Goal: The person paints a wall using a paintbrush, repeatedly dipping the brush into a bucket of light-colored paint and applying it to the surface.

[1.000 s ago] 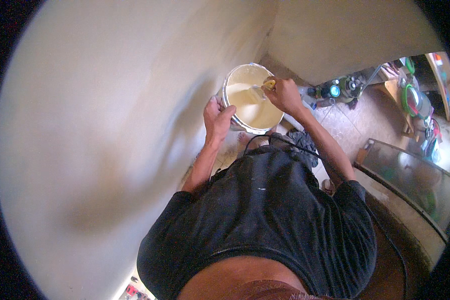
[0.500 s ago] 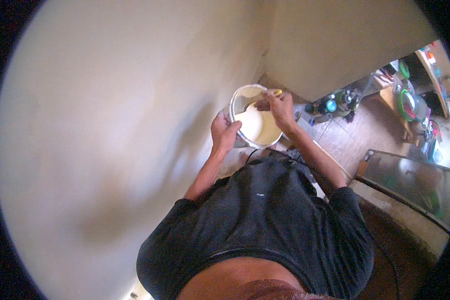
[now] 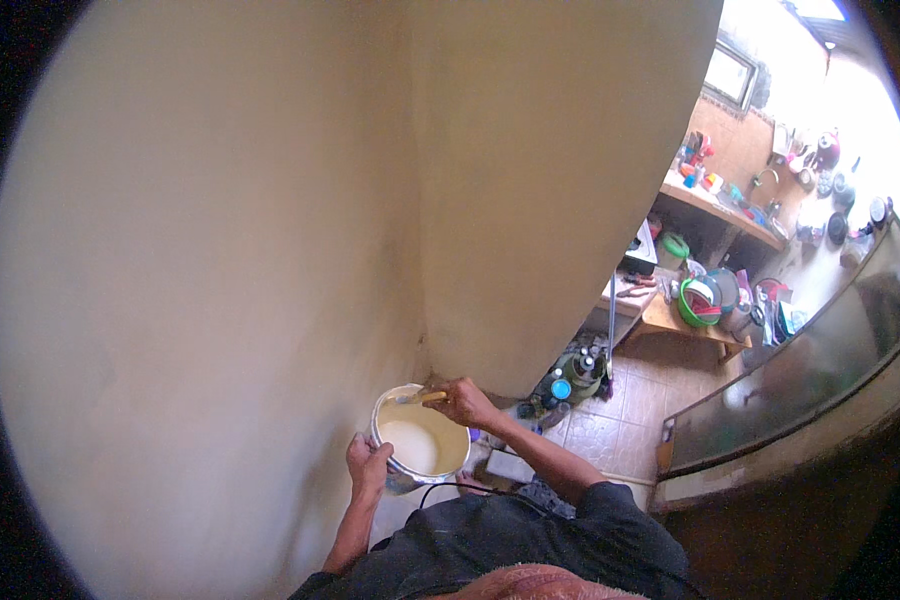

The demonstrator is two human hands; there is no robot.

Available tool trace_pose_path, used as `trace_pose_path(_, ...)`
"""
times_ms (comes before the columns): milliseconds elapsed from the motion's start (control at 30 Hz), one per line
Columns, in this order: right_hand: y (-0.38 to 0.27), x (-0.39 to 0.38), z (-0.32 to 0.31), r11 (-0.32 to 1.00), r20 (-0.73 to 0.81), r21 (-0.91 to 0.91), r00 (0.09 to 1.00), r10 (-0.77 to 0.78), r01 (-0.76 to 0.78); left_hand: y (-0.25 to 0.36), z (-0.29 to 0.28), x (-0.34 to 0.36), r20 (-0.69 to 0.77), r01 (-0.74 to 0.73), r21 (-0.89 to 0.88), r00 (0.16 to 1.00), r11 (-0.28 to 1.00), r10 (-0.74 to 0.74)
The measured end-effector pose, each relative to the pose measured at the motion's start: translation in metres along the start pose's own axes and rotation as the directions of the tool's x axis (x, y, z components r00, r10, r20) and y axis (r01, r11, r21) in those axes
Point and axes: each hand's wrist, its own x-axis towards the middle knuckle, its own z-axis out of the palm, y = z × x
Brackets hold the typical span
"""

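Observation:
A white bucket (image 3: 452, 442) with pale cream paint (image 3: 410, 448) in it hangs low in front of me, close to the wall. My left hand (image 3: 366, 464) is closed on its left rim, thumb over the edge. Above the bucket's far side, my right hand (image 3: 467, 403) grips a paintbrush (image 3: 432, 397) by its yellow handle. The brush lies nearly level, its head pointing left to the far rim; whether the bristles touch the rim I cannot tell.
Cream walls (image 3: 220, 250) meet in a corner (image 3: 420, 340) just beyond the bucket. Bottles (image 3: 562, 388) stand on the tiled floor (image 3: 630, 410) to the right. Farther off are a wooden table (image 3: 660, 318) with a green basin (image 3: 698, 306) and a counter (image 3: 715, 207). A dark glossy panel (image 3: 770, 410) edges the right.
My view has tilted up, showing more wall and kitchen. The brush has come up out of the bucket's inside to its far rim. The left hand keeps its hold.

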Motion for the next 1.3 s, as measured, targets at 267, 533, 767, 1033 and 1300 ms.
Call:
trace_pose_path(267,-0.018,-0.013,0.005,0.967,-0.216,-0.179,0.966,0.139,-0.179,0.004,0.0,0.002,-0.049,-0.056,-0.133,0.998,0.989,0.05)
trace_pose_path(533,-0.008,0.002,0.038,0.731,-0.198,0.515,0.767,0.61,-0.448,0.052,-0.008,0.0,-0.027,0.0,-0.1,1.0,0.995,-0.003)
trace_pose_path(767,-0.041,0.02,0.019,0.27,0.19,0.857,0.757,0.626,-0.439,0.065,-0.014,-0.004,-0.014,0.068,-0.1,0.997,0.993,-0.07)
trace_pose_path(1033,-0.03,0.024,-0.004,0.608,0.134,0.647,0.854,0.503,-0.46,0.06,-0.021,0.006,0.027,0.141,-0.158,0.99,0.977,-0.138)
trace_pose_path(1300,-0.027,0.036,-0.027,0.991,0.013,0.013,0.991,0.131,-0.131,0.079,-0.028,0.004,0.051,0.138,-0.1,0.99,0.985,-0.134)
